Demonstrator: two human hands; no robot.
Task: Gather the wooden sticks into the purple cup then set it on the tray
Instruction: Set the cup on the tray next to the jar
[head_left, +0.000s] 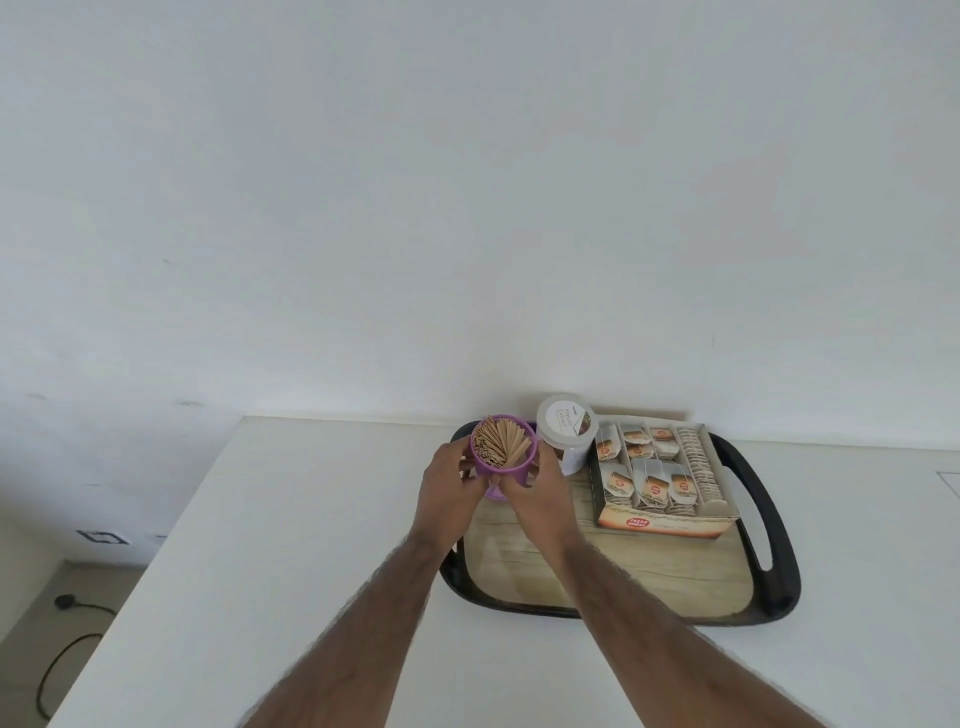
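We grip the purple cup (500, 472) between both hands, left hand (449, 486) curled round its left side, right hand (540, 488) round its right. Wooden sticks (501, 441) stand packed inside. The tray (769, 519) lies under both hands. A white-lidded jar (565, 421) is just beyond the right hand. We cannot tell whether the cup touches the tray.

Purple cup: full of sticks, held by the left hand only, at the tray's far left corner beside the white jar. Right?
No: the head view shows the left hand and the right hand both gripping the purple cup. The rest holds: wooden sticks fill it, at the far left corner of the tray beside the white jar.
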